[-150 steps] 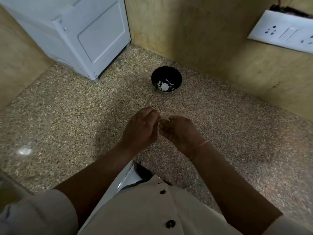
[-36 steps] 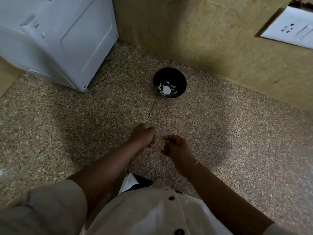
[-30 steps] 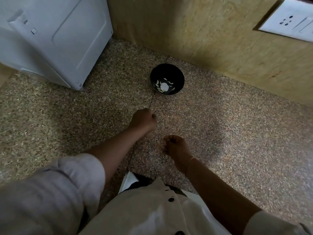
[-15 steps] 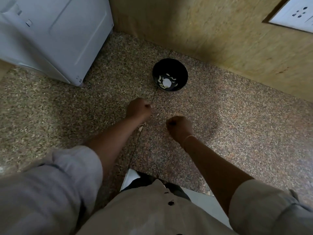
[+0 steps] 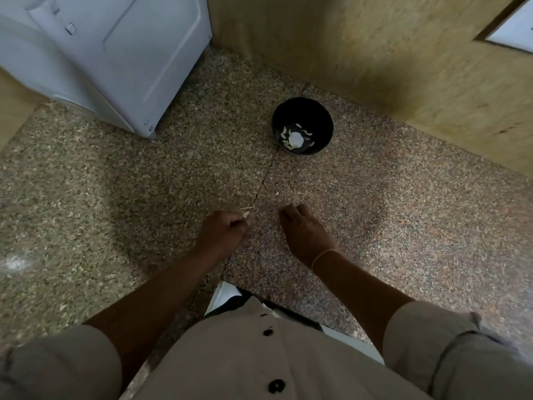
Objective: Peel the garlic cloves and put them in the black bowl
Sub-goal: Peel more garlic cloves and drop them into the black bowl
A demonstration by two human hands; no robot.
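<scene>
The black bowl point(image 5: 303, 111) stands on the speckled stone counter point(image 5: 389, 203) near the back wall, with several pale peeled garlic pieces point(image 5: 295, 137) at its bottom. My left hand point(image 5: 223, 232) is closed in front of the bowl, and a thin pale strip of garlic skin point(image 5: 247, 209) sticks out from its pinched fingertips. My right hand point(image 5: 304, 229) rests palm down just to the right, fingers curled under, and whatever is in it is hidden. A tiny pale scrap point(image 5: 277, 193) lies on the counter between my hands and the bowl.
A white appliance point(image 5: 115, 53) fills the back left corner. A tan wall point(image 5: 375, 53) runs behind the bowl, with a white socket plate point(image 5: 516, 33) at the top right. The counter's front edge point(image 5: 288, 301) is at my waist.
Both hands have drawn back toward me from nearer the bowl and stayed apart. The skin strip now shows at my left fingertips. The bowl has not moved.
</scene>
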